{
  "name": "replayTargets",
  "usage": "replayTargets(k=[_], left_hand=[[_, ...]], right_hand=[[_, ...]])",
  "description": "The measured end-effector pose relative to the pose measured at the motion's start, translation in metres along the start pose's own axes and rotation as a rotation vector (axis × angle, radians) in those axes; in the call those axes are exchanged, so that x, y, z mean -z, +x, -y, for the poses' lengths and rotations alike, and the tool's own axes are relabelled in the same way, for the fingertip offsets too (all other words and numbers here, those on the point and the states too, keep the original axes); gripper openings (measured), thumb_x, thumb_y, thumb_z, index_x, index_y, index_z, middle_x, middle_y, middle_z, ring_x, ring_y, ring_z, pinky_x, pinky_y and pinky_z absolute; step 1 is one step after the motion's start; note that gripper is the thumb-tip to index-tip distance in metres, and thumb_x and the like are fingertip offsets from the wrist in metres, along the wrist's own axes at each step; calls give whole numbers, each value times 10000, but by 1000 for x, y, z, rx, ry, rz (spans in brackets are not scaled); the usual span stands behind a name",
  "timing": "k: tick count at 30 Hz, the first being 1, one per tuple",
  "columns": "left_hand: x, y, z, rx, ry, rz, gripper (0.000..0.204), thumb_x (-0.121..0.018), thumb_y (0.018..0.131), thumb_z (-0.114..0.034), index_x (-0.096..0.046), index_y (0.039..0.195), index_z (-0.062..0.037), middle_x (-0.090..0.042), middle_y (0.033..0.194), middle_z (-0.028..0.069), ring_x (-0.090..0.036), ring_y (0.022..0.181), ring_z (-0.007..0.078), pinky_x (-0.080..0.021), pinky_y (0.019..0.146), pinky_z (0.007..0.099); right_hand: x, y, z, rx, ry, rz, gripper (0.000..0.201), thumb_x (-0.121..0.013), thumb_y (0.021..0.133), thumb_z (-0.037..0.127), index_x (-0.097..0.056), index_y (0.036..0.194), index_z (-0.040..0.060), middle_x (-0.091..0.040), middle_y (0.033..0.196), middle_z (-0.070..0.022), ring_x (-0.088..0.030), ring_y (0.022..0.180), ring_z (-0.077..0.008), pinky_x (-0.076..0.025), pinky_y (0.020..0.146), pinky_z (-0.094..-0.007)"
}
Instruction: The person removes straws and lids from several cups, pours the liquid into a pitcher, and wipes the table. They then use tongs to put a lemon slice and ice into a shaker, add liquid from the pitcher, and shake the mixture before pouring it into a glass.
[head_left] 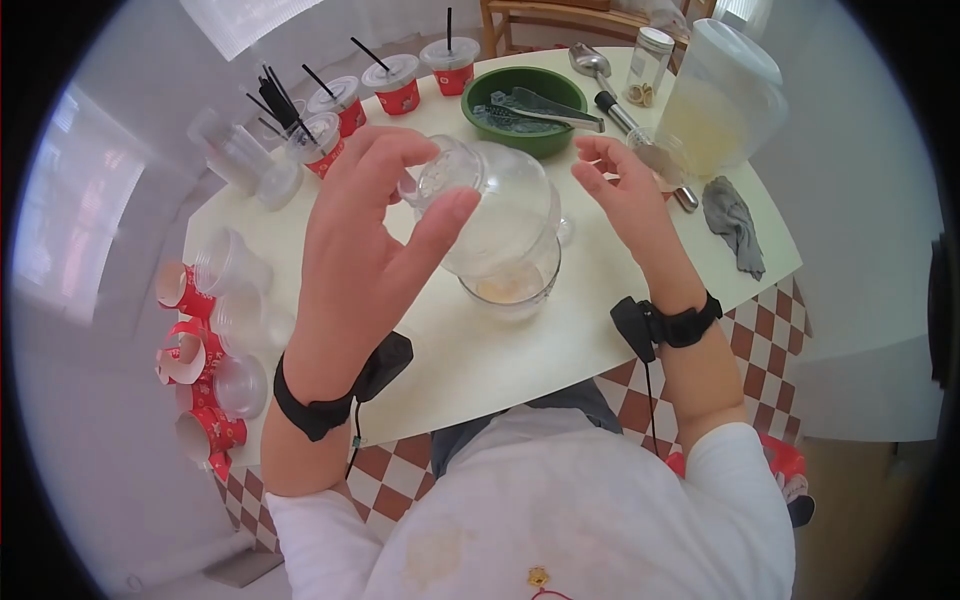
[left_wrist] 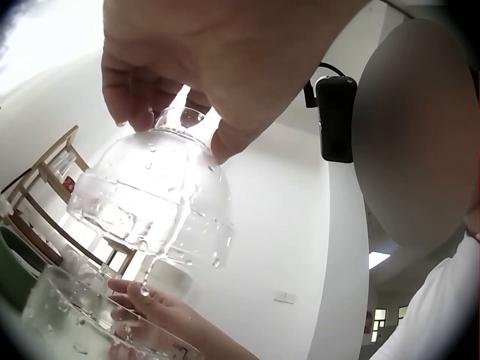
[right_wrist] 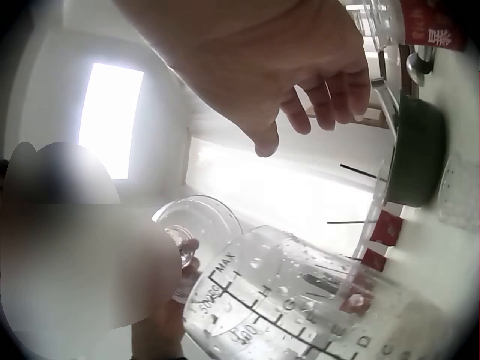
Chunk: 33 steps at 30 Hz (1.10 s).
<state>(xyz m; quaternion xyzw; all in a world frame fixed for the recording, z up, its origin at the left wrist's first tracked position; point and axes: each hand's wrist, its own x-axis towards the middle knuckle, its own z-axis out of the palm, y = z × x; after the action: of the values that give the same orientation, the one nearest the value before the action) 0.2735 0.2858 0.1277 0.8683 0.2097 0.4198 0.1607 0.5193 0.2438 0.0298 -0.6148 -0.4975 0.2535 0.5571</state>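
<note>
My left hand (head_left: pixel 372 220) holds a clear dome-shaped shaker top (head_left: pixel 515 205) by its narrow neck, fingers on one side and thumb on the other. In the left wrist view, water drops cling to this top (left_wrist: pixel 150 187) and hang from its lower edge. Below it on the table stands a clear shaker cup (head_left: pixel 512 300) with some pale liquid low inside. The right wrist view shows black scale marks and "MAX" on the cup (right_wrist: pixel 285 300). My right hand (head_left: pixel 622 190) hovers to the right of the top, fingers loosely bent and holding nothing.
Behind are a green bowl (head_left: pixel 525 85) with metal tongs and several red cups (head_left: pixel 398 97) with black straws. At right stand a lidded pitcher (head_left: pixel 715 110) of pale liquid and a grey cloth (head_left: pixel 735 225). Clear plastic cups (head_left: pixel 232 262) and red sleeves (head_left: pixel 205 430) lie along the left edge.
</note>
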Motion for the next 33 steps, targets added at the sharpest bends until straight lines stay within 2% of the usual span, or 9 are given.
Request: replayTargets(k=[3,9,15,18,21,24,27,30,33], left_hand=[[-10,6,-4,18,62,155,236,-653,777,-132,-533,950,-25,-553,952,64,-496,812,172,-400,699,266],[-23,0,-10,-12,133,252,265,-682,739,-159,-533,909,-20,-544,902,90,-515,814,248,-430,697,321],[-31,-11,-3,-63,143,199,305,-708,705,-171,-526,900,-23,-546,897,90,-514,824,268,-438,700,345],[-32,-14,-3,-51,152,187,326,-718,707,-159,-507,918,-28,-560,910,95,-520,832,268,-435,709,335],[-32,-16,-3,-15,141,181,352,-721,709,-168,-511,957,-34,-564,932,92,-521,851,259,-436,728,329],[-33,-23,-1,88,53,178,424,-712,729,-181,-495,1066,-43,-549,1030,87,-516,942,236,-432,783,323],[-34,-42,0,262,-119,129,516,-679,770,-198,-437,1200,-47,-497,1162,100,-476,1066,235,-414,855,339],[-38,-79,6,414,-263,80,582,-647,799,-216,-371,1283,-45,-434,1248,133,-425,1141,266,-399,898,367],[-43,-110,12,554,-327,150,582,-613,828,-207,-334,1314,-49,-398,1289,131,-396,1183,262,-392,915,370]], right_hand=[[0,-1,-22,110,-526,180,556,-672,762,338,-494,1209,60,-533,1122,-121,-493,1058,-265,-413,885,-360],[-15,-3,-36,298,-778,336,535,-692,729,232,-505,1212,98,-527,1150,-139,-477,1083,-306,-399,912,-390],[-12,-2,-25,69,-809,488,397,-683,729,164,-528,1077,52,-566,1070,-141,-518,1016,-299,-434,841,-384],[-6,-3,5,-80,-551,218,277,-657,760,122,-526,988,34,-576,1007,-110,-537,975,-254,-443,823,-349],[4,-1,32,-52,-61,85,255,-639,792,107,-516,1004,36,-557,1000,-73,-526,964,-186,-434,822,-319],[-11,-16,80,249,561,134,267,-651,801,121,-482,994,44,-528,1035,-63,-498,971,-141,-420,844,-304],[-35,-22,98,416,462,208,315,-665,795,128,-449,1013,53,-513,1065,-80,-490,985,-143,-410,868,-305],[-51,-27,85,380,479,308,296,-648,804,67,-424,997,85,-506,1137,-118,-481,1066,-168,-350,957,-307],[-55,-37,78,390,253,239,307,-657,781,88,-463,1018,64,-528,1048,-81,-513,957,-169,-415,841,-300]])
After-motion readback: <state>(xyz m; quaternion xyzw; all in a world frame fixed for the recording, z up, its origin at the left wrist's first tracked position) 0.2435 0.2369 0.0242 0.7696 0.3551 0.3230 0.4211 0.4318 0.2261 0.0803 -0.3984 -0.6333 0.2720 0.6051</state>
